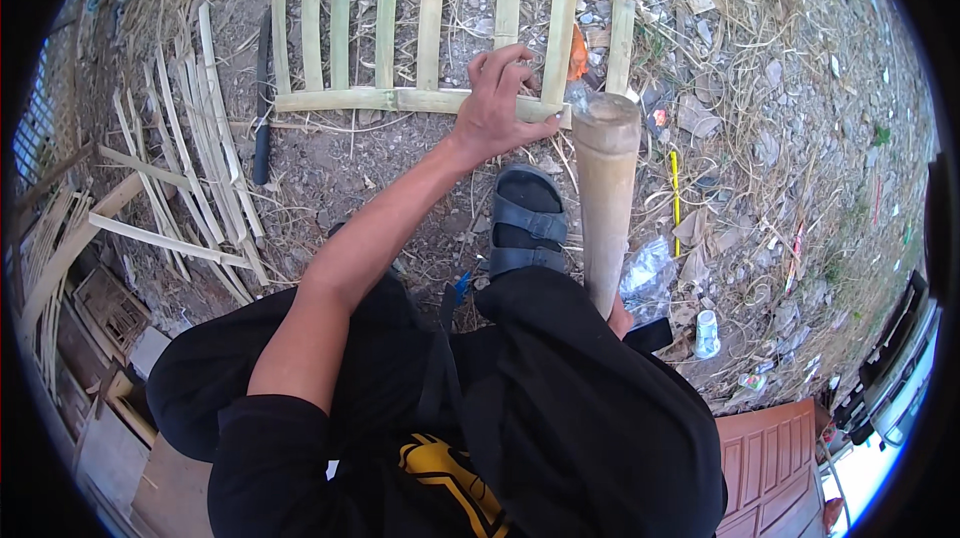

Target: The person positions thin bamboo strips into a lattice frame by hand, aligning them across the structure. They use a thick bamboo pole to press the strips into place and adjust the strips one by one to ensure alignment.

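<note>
Left hand (485, 120) with fingers (494, 68) bent and thumb (545, 127) apart, whether they grip I cannot tell, bamboo rail (340, 100) passing under this hand, slats (433, 18) extending beyond, pole (606, 198) just beside the thumb, right hand (620, 320) mostly hidden at its narrow end, grip unclear.

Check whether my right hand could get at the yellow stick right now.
Probably not without letting go: your right hand, partly hidden, appears to grip the bamboo pole. The yellow stick itself lies uncovered to the pole's right.
</note>
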Tool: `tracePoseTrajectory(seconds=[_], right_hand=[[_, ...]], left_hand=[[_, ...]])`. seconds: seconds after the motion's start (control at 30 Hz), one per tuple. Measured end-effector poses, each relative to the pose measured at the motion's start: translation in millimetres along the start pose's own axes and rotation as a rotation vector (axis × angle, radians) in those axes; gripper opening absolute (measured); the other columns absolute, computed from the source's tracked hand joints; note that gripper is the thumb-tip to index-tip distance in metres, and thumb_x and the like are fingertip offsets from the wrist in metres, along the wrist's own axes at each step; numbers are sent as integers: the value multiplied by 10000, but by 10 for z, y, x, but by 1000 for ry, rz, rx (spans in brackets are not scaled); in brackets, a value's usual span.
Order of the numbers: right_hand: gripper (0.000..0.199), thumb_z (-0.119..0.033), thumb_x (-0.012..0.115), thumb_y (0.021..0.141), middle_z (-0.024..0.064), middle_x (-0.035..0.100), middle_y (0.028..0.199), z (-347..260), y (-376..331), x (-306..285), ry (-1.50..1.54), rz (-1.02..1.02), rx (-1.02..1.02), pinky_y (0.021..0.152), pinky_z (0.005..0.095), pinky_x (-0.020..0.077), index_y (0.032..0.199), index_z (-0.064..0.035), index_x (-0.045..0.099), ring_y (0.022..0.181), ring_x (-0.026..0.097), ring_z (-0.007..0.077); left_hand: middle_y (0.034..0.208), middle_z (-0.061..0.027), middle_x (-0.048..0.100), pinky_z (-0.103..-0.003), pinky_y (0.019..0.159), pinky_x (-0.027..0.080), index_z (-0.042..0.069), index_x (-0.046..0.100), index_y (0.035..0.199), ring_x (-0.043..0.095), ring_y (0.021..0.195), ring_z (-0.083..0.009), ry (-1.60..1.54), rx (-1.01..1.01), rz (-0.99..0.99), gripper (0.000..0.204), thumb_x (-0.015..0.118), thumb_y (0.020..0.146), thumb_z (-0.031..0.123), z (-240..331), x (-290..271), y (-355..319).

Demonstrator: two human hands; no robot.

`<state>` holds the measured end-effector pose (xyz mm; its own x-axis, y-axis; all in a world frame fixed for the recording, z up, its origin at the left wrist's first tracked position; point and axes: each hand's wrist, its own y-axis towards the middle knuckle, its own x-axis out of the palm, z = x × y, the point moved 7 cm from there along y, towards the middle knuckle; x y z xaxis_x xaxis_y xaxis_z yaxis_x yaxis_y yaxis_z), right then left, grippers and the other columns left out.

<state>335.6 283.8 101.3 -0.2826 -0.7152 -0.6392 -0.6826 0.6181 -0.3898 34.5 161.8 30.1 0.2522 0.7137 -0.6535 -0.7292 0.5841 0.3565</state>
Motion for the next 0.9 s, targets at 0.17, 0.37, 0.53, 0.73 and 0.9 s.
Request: tracePoseTrajectory(seconds=[0.17, 0.37, 0.53, 0.73, 0.9], right_hand=[[246, -127, 701, 750, 190, 681, 727, 183, 75, 119, -74, -125, 104, 646, 383, 538, 961, -9, 657, 683, 726, 298], [262, -128, 704, 732, 187, 672, 715, 321, 71, 114, -44, -133, 47, 632, 383, 537, 956, 0, 659, 679, 726, 305], [347, -166, 723, 703, 194, 685, 745, 41, 106, 37, 33, -84, 52, 654, 401, 538, 1008, -8, 680, 702, 719, 344], [302, -123, 689, 708, 179, 687, 726, 299, 115, 112, -121, -151, 123, 657, 378, 538, 983, 1, 691, 673, 716, 310], [293, -127, 688, 709, 162, 691, 718, 169, 118, 70, 96, -115, 69, 647, 381, 538, 970, 7, 688, 669, 715, 300]], left_hand=[[1299, -137, 471, -453, 1055, 302, 98, 453, 1117, 437, 1218, -341, -22, -2, 71, 703, 886, 592, 273, 19, -19, -11], [1314, -141, 447, -475, 1079, 289, 79, 449, 1147, 419, 1247, -340, -15, 3, 53, 749, 886, 593, 332, -23, 7, 2], [1317, -153, 426, -498, 1131, 248, 64, 450, 1159, 379, 1291, -337, -26, 4, 28, 757, 869, 608, 372, -1, 49, -24], [1335, -167, 421, -537, 1154, 214, 54, 445, 1165, 377, 1329, -334, -26, 4, 37, 780, 871, 605, 390, -70, 32, -8], [1349, -174, 425, -534, 1161, 206, 58, 445, 1176, 387, 1335, -326, -32, -12, 42, 805, 882, 599, 411, -19, 38, 65]])
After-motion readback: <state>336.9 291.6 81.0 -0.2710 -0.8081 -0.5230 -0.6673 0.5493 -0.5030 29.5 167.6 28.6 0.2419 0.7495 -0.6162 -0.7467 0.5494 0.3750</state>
